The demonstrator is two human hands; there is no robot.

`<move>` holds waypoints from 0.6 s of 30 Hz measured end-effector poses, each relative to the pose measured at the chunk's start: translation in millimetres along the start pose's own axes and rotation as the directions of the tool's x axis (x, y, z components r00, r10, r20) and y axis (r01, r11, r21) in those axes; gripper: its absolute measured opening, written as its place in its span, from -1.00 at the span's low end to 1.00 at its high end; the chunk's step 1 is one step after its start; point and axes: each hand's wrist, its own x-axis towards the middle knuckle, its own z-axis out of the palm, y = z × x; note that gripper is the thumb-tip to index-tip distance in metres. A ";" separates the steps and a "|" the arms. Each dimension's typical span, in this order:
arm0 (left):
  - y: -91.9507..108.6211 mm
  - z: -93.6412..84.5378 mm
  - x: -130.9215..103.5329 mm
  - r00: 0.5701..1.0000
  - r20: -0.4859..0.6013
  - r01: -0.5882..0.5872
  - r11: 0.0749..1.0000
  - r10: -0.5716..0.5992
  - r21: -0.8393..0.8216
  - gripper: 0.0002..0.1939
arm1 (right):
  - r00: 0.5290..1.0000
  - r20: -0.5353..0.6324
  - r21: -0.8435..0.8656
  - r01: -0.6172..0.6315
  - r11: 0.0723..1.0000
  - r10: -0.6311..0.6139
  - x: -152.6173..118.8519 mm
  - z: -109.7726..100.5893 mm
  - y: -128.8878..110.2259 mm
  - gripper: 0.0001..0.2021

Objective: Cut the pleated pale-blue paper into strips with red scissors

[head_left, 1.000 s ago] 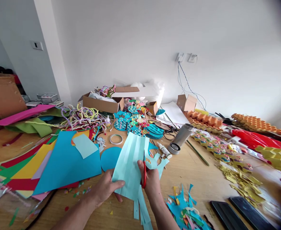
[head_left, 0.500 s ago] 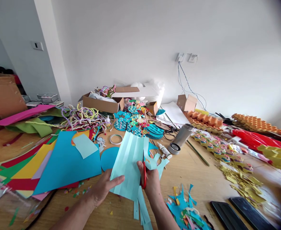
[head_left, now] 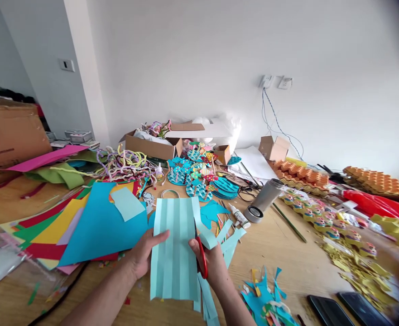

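A pale blue sheet of paper (head_left: 174,253) with lengthwise folds hangs over the table, gripped at its left edge by my left hand (head_left: 145,253), thumb on top. Red-handled scissors (head_left: 202,259) are in my right hand (head_left: 213,265), fingers round the handles. Their blades lie along the sheet's right side, where a partly cut strip (head_left: 204,231) curls away to the right. Loose pale blue strips (head_left: 206,299) lie under my right wrist, and more strips (head_left: 232,244) lie just right of that hand.
Coloured paper sheets (head_left: 107,235) are stacked at left, near a tangle of pipe cleaners (head_left: 127,163). Blue scraps (head_left: 260,294), two phones (head_left: 328,310), a glue bottle (head_left: 239,216) and a metal flask (head_left: 269,197) are at right. Egg trays (head_left: 301,174) and cardboard boxes (head_left: 148,147) stand behind.
The sheet has turned more upright and dropped slightly towards me. My right hand and scissors have shifted a little down, and the cut strip curls further over. The camera view has swung left.
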 end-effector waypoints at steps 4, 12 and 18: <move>-3.2 -0.1 0.8 0.997 -0.074 -0.017 0.991 0.026 0.130 -0.52 | 0.971 0.176 0.072 -0.176 0.982 0.161 -1.2 1.8 0.3 -0.64; -7.4 -0.8 3.9 0.986 -0.092 -0.115 0.972 0.136 0.203 -0.57 | 0.962 0.208 0.055 -0.194 0.980 0.178 0.2 1.6 1.4 -0.60; -8.2 -0.9 4.2 0.978 -0.112 -0.143 0.956 0.176 0.256 -0.58 | 0.978 0.159 -0.006 -0.138 0.990 0.137 1.2 1.5 7.2 -0.57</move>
